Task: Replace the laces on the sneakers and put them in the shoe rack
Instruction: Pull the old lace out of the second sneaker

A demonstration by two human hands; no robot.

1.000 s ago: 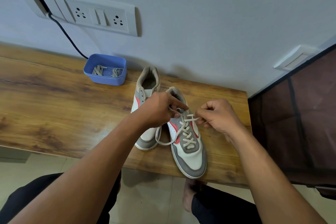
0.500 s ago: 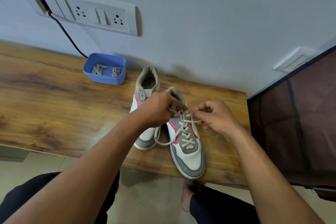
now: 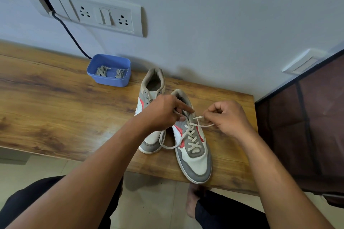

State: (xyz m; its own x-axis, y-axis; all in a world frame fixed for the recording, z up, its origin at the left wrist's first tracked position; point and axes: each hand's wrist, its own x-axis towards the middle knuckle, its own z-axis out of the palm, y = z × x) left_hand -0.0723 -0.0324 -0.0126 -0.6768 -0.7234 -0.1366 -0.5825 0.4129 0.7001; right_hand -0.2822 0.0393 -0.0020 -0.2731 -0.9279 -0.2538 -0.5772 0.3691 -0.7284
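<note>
While the left hand (image 3: pixel 162 112) pinches one end of the pale lace (image 3: pixel 191 134) above the collar of the near sneaker (image 3: pixel 195 161), its forefinger is stretched out over the tongue. The right hand (image 3: pixel 227 117), with curled fingers, grasps the other end just right of the top eyelets. This sneaker stands on the wooden table (image 3: pixel 55 108), toe at the near edge, close beside the far sneaker (image 3: pixel 152 83). A blue tub (image 3: pixel 111 80) holding grey laces (image 3: pixel 109 71) sits farther left by the wall. A dark fabric cabinet (image 3: pixel 307 126) stands at the right.
</note>
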